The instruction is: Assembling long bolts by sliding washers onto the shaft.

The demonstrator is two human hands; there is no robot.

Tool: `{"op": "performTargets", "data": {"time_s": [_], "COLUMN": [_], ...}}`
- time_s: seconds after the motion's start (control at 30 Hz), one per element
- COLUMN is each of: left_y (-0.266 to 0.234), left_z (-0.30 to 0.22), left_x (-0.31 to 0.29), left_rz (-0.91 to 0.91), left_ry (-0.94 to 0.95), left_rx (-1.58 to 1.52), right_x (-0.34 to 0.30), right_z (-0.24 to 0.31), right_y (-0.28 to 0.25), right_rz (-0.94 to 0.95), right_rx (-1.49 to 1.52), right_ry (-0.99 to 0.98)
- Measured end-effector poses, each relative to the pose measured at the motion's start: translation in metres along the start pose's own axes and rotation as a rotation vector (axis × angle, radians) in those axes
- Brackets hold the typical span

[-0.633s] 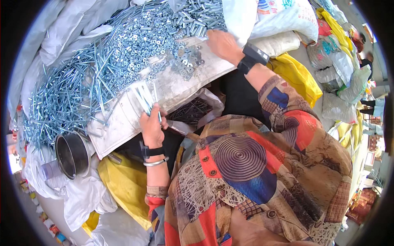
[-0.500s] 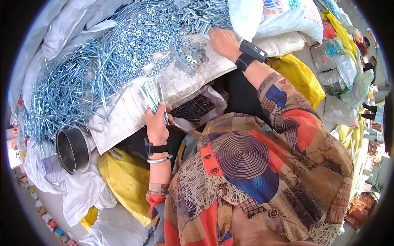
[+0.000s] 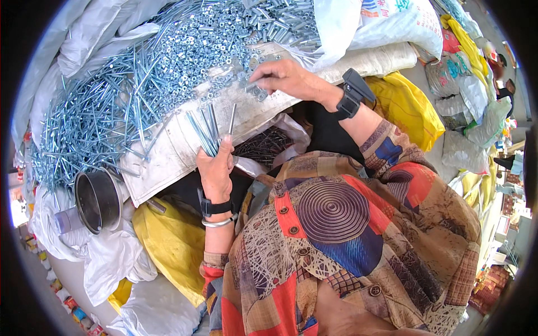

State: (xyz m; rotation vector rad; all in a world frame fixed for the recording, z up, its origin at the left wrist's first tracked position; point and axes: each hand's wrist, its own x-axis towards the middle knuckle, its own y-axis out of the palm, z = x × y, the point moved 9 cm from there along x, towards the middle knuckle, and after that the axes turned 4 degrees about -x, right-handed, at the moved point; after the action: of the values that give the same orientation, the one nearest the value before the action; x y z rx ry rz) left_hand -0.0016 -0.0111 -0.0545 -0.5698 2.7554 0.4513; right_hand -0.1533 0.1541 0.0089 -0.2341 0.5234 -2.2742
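Note:
My left hand (image 3: 216, 172) is closed around a fanned bundle of long metal bolts (image 3: 203, 133), their shafts pointing up and away from me. One bolt (image 3: 232, 119) stands apart from the bundle, leaning right above the thumb. My right hand (image 3: 288, 79) is over the loose washers (image 3: 260, 94) at the near edge of the hardware pile. Its fingers are bent and spread, with the fingertips low at the washers; I see nothing held in them. Small nuts (image 3: 190, 50) are heaped beyond, with short metal sleeves (image 3: 288, 25) to their right and many long bolts (image 3: 89, 123) to the left.
A whitish board or sheet (image 3: 162, 162) lies under the hardware. A dark round metal pot (image 3: 98, 203) stands at left. Below the board, an open white bag holds dark pieces (image 3: 266, 147). Yellow sacks (image 3: 406, 106) and white sacks (image 3: 392, 28) surround the work surface.
My right hand has moved left and nearer, from the sleeves to the washers. In my left hand, the bolts have tilted left and one now stands apart at the right.

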Motion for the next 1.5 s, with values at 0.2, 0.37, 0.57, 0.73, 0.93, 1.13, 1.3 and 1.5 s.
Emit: {"op": "performTargets", "data": {"time_s": [0.2,0.37,0.57,0.73,0.93,1.13,1.3,1.5], "left_y": [0.002,-0.001,0.004,0.003,-0.024,-0.035,-0.041,-0.048], "left_z": [-0.003,-0.008,-0.017,-0.005,-0.012,-0.015,-0.017,-0.012], "left_x": [-0.005,-0.009,-0.009,-0.011,-0.008,-0.008,-0.009,-0.009], "left_rz": [0.02,0.034,0.031,-0.004,-0.151,-0.167,-0.191,-0.211], "left_ry": [0.022,0.072,0.234,0.078,0.065,0.084,0.097,0.085], "left_rx": [-0.027,0.054,0.354,0.096,-0.085,-0.117,-0.143,-0.159], "right_x": [-0.007,-0.009,-0.013,-0.005,-0.014,-0.003,0.009,0.014], "right_z": [0.022,0.019,0.024,0.017,-0.014,-0.011,-0.019,-0.019], "right_y": [0.018,0.027,0.069,0.007,0.022,0.035,0.033,0.036], "right_rz": [0.024,0.087,0.215,-0.232,-0.224,-0.161,-0.19,-0.138], "right_rx": [0.166,0.084,0.019,-0.226,-0.735,-0.662,-0.705,-0.671], "right_ry": [-0.07,-0.026,-0.093,-0.14,-0.133,-0.089,-0.097,-0.141]}}
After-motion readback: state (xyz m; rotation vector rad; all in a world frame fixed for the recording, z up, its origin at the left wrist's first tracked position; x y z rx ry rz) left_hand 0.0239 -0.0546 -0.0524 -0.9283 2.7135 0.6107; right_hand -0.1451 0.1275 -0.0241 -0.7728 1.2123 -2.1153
